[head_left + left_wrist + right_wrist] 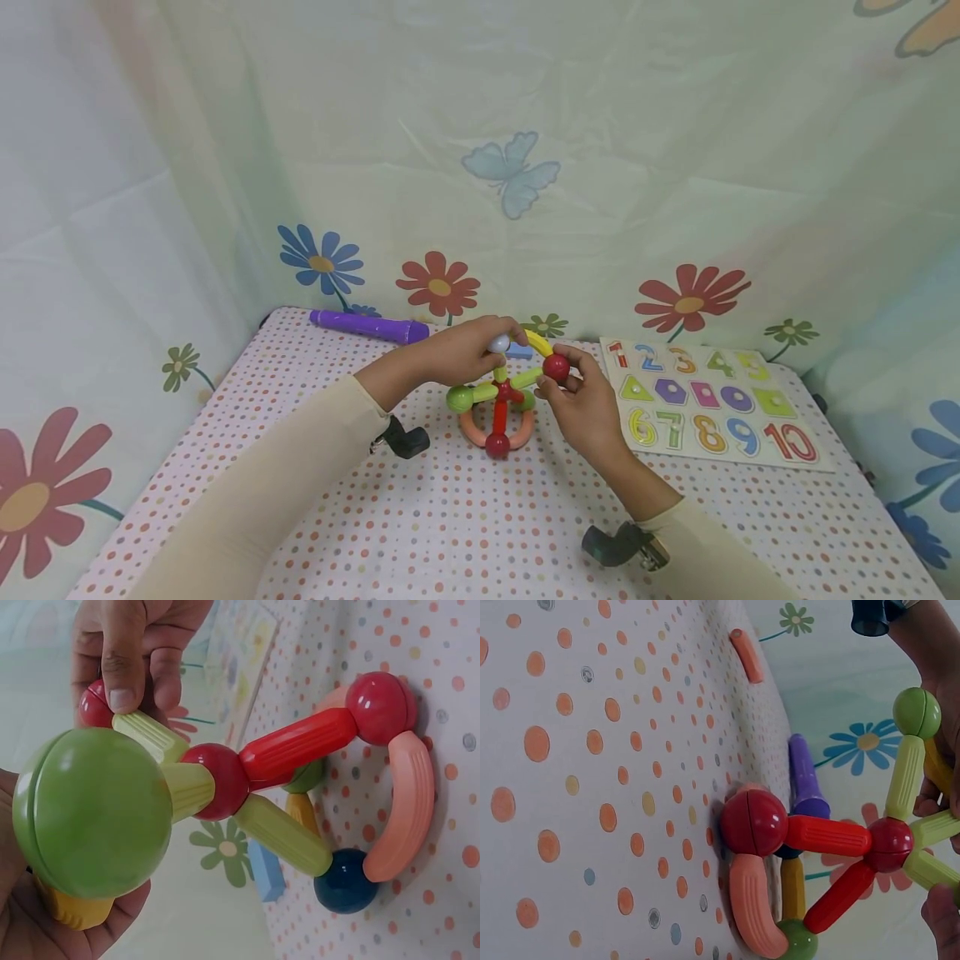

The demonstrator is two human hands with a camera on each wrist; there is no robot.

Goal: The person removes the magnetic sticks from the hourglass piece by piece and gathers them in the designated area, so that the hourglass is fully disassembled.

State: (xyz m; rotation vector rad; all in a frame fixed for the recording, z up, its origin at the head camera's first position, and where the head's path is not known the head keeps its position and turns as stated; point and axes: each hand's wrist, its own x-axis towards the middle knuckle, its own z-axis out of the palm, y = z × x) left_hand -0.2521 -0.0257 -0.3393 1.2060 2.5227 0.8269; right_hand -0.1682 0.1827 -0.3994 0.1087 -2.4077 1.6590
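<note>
A toy frame of magnetic balls and rods stands on the table. A red ball (892,844) at its hub joins light-green rods (285,836) and red rods (300,746); its base ring has curved peach rods (405,810). My left hand (476,346) grips a yellow curved rod (538,342) at the top, beside a pale ball (498,343). Part of that rod is hidden by my fingers. My right hand (588,408) pinches a red outer ball (556,367) where it meets a light-green rod. A green ball (94,814) looms closest to the left wrist view.
A purple tube-shaped toy (371,327) lies at the back left of the table. A number-and-shape puzzle board (720,454) lies at the right. Behind the frame is a light-blue block (519,352). A loose peach rod (746,656) shows in the right wrist view.
</note>
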